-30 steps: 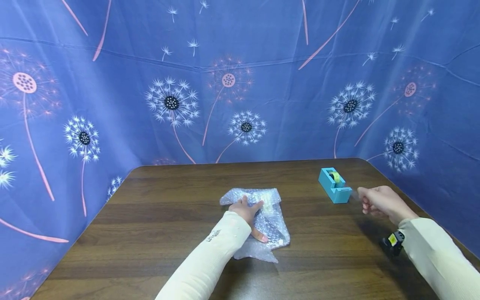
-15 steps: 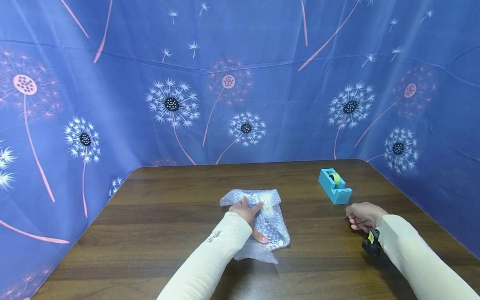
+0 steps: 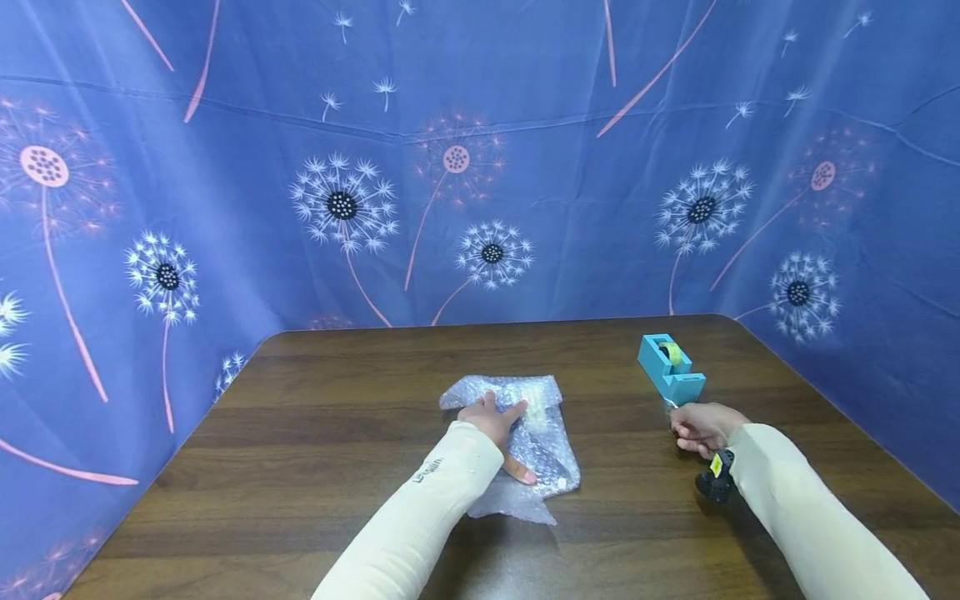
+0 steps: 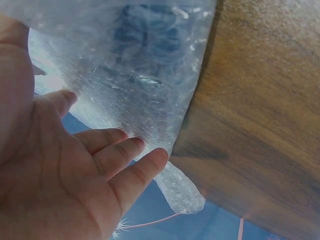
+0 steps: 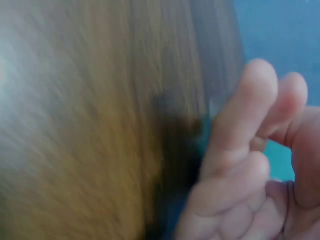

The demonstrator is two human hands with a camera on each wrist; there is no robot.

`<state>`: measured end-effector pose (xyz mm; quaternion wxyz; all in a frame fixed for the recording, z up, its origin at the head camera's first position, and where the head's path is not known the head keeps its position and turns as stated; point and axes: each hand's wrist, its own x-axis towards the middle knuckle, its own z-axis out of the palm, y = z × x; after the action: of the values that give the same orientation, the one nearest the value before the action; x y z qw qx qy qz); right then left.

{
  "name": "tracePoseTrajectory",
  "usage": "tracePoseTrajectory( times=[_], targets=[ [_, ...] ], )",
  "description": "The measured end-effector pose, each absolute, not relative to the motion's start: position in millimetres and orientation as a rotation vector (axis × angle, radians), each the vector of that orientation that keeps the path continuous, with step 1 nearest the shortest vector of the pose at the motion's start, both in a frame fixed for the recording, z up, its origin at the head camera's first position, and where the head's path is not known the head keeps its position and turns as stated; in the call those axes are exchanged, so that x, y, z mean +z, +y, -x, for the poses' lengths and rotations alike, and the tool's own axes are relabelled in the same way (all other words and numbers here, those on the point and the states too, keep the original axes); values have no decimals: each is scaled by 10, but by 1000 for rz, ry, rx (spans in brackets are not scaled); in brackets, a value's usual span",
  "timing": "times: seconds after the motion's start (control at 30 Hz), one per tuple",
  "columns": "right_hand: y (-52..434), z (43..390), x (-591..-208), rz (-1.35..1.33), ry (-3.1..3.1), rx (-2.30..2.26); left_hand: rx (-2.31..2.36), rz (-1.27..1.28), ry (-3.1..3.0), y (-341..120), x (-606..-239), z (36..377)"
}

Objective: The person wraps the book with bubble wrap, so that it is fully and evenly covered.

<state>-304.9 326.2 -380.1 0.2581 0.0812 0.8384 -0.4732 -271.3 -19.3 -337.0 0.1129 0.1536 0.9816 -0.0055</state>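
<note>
Left hand pinning a bubble-wrap bundle, right hand pinching tape at the dispenser

The left hand (image 3: pixel 497 421) is pressing flat, fingers straight, on the bubble-wrap bundle (image 3: pixel 536 446) lying on the table (image 3: pixel 337 467). Well to its right, the right hand (image 3: pixel 697 425) is pinching what looks like a clear tape end just below the blue tape dispenser (image 3: pixel 670 367). The bundle looks wrapped but, judging by this, not yet taped.

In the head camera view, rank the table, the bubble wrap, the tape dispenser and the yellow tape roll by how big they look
1. The table, by far the largest.
2. The bubble wrap, pressed under the left hand.
3. The tape dispenser, though it sits farther from the camera, so it may look smaller than it is.
4. The yellow tape roll inside it.
</note>
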Motion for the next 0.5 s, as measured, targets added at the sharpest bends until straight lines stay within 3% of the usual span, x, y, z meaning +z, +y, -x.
tracePoseTrajectory(
  times=[0.17,0.5],
  targets=[
    [3042,2946,-3746,-210,2312,-1267,-26,-452,2881,-191,-3381,2717],
    [2558,2936,-3266,-60,2410,-1263,-89,-424,2894,-172,-3383,2728]
  ],
)
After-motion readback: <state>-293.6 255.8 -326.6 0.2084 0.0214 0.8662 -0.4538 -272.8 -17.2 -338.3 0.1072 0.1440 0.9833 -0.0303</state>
